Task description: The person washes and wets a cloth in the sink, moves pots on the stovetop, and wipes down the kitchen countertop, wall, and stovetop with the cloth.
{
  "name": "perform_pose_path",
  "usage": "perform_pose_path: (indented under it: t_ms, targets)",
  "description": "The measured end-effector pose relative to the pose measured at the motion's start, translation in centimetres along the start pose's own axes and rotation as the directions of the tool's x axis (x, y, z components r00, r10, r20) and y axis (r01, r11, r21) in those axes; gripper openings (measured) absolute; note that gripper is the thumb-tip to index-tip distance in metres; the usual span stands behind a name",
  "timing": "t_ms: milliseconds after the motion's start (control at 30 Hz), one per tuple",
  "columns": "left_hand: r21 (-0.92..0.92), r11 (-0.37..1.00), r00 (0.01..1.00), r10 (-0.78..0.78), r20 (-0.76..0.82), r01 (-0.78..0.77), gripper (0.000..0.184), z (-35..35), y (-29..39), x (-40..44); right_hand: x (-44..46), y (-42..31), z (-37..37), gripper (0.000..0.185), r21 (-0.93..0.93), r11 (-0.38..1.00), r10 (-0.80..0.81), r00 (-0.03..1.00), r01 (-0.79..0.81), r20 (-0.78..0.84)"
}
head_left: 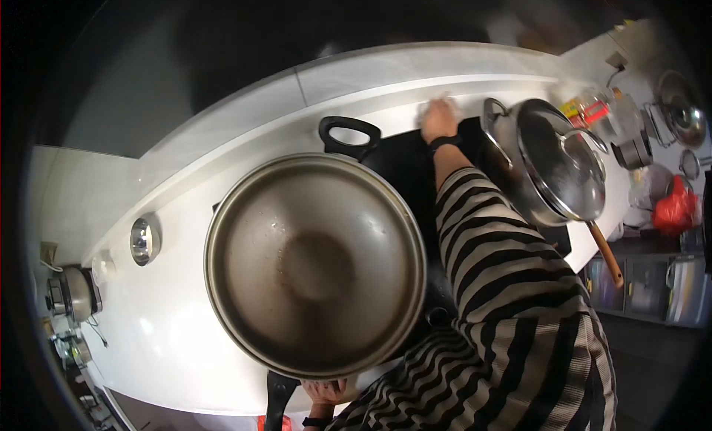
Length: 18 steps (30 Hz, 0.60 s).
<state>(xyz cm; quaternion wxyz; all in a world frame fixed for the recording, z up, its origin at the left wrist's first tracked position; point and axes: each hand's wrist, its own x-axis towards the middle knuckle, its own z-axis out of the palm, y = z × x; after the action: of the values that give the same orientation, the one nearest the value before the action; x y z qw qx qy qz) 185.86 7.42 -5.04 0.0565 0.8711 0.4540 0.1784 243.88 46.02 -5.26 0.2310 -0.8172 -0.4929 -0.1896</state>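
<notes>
A large metal wok point(315, 268) with black handles fills the middle, its inside bare with a brownish patch at the bottom. My left hand point(324, 391) is at the wok's near rim, beside the lower black handle point(279, 397); the wok partly hides it, so its grip cannot be made out. My right hand point(440, 119) reaches to the white strip behind the black hob point(404, 160), between the wok and a lidded pot point(519, 160). Its fingers are smeared by motion, and anything held is not discernible.
The pot's glass lid point(560, 164) is near a wooden handle point(606, 254). On the white counter point(141, 357) sits a metal bowl point(144, 240). A steel cooker point(74, 294) stands far left. Jars point(593, 108) and a red bag point(675, 207) are at right.
</notes>
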Motion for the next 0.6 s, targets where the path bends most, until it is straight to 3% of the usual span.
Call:
perform_pose_path:
  t_ms: [33, 100, 167, 233, 367, 500, 600]
  targets:
    - [-0.055, 0.998, 1.0, -0.014, 0.017, 0.015, 0.058, -0.8, 0.3, 1.6, -0.6, -0.8, -0.3, 0.022, -0.032, 0.997, -0.076, 0.997, 0.076, -0.011]
    - [-0.066, 0.993, 0.988, -0.094, 0.124, 0.103, 0.07, -1.9, 1.1, 3.3, -2.2, -5.0, -5.2, 0.018, -0.028, 0.999, -0.028, 0.996, 0.031, 0.088]
    - [-0.05, 0.988, 0.972, -0.134, 0.193, 0.146, 0.074, -2.0, 1.0, 3.4, -5.5, -5.0, -5.3, 0.024, 0.214, 0.974, -0.085, 0.994, 0.069, 0.063]
    - [0.001, 0.983, 0.942, -0.175, 0.285, 0.183, 0.074, -2.8, 1.4, 4.6, -8.6, -5.2, -8.2, 0.028, 0.199, 0.972, -0.142, 0.986, 0.123, 0.088]
    - [0.008, 0.994, 0.968, -0.105, 0.228, 0.106, 0.069, -4.2, 2.3, 6.4, -14.2, -2.3, -12.7, 0.032, 0.23, 0.955, -0.228, 0.958, 0.185, 0.177]
    - [-0.016, 0.996, 0.983, -0.08, 0.163, 0.083, 0.062, -4.6, 3.0, 6.8, -17.8, 1.0, -17.5, 0.034, 0.281, 0.956, -0.198, 0.892, 0.084, 0.406]
    - [0.012, 0.997, 0.988, -0.072, 0.133, 0.071, 0.061, -4.2, 2.8, 6.4, -21.2, 4.7, -21.0, 0.038, 0.386, 0.917, -0.266, 0.877, 0.102, 0.4]
